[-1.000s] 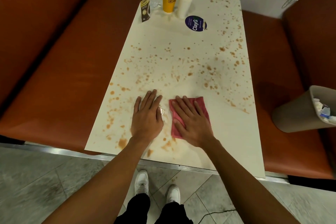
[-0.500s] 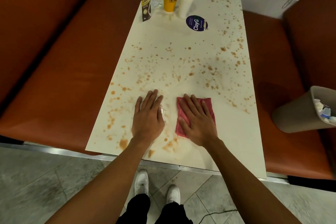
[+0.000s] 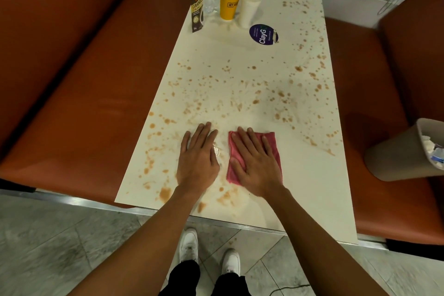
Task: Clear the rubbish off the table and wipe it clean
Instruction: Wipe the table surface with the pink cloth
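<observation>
Cream table (image 3: 230,55), brown-spattered, between orange benches (image 3: 79,113).

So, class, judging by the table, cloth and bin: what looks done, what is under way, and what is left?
Done: rubbish lies in the bin, and the table looks clean at its near right. In hand: the right hand presses the pink cloth flat; the left hand rests flat beside it. Left: brown stains cover the near left and far stretch.

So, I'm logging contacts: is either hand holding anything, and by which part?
Nothing is gripped. The right hand presses flat on the middle of the pink cloth; the left hand lies flat on the table.
</observation>
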`<state>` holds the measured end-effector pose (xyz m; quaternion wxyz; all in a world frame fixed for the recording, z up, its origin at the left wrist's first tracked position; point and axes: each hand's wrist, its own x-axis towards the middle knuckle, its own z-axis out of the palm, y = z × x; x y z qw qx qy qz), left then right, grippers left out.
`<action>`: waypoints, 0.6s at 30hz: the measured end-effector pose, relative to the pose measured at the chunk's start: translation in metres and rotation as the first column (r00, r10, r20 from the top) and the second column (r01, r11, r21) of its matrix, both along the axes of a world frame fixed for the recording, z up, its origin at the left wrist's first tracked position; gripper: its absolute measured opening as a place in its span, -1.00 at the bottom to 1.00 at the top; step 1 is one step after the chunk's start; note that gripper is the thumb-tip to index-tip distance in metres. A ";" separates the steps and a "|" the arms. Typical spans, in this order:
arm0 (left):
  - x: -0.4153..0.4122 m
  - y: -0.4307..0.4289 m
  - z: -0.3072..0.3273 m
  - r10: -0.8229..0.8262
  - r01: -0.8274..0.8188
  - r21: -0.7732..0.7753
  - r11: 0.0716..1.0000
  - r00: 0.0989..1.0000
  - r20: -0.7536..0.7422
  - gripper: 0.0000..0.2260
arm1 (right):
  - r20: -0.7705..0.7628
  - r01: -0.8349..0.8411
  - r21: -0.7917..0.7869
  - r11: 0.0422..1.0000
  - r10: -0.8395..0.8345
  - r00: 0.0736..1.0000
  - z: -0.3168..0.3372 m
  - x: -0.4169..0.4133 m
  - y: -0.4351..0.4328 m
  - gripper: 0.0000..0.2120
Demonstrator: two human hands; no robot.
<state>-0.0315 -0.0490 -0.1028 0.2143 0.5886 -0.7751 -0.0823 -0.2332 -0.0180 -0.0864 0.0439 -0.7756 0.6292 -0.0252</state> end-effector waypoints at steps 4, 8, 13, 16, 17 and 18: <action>0.000 -0.001 0.000 -0.009 0.009 -0.006 1.000 1.000 0.009 -0.53 | 0.006 0.199 0.014 0.980 -0.199 0.980 -0.002 0.009 -0.052 -0.35; 0.001 0.000 0.000 -0.010 0.010 0.007 1.000 1.000 0.009 -0.52 | 0.032 0.130 0.017 0.991 -0.131 0.991 -0.003 0.012 -0.030 -0.36; 0.000 -0.001 0.000 -0.006 0.006 0.010 1.000 1.000 0.001 -0.53 | 0.012 -0.021 0.005 1.000 0.021 1.000 0.001 0.000 0.020 -0.36; 0.001 -0.001 0.000 -0.010 0.010 -0.002 1.000 1.000 -0.006 -0.53 | -0.002 0.107 -0.003 0.994 -0.107 0.994 -0.002 0.000 -0.017 -0.35; 0.001 -0.001 0.000 -0.013 0.013 -0.004 1.000 1.000 -0.007 -0.53 | 0.002 0.160 -0.001 0.987 -0.160 0.987 -0.003 0.001 -0.030 -0.35; 0.001 -0.001 0.000 -0.012 0.012 -0.007 1.000 1.000 -0.006 -0.53 | -0.002 0.200 -0.003 0.980 -0.200 0.980 -0.004 0.002 -0.039 -0.35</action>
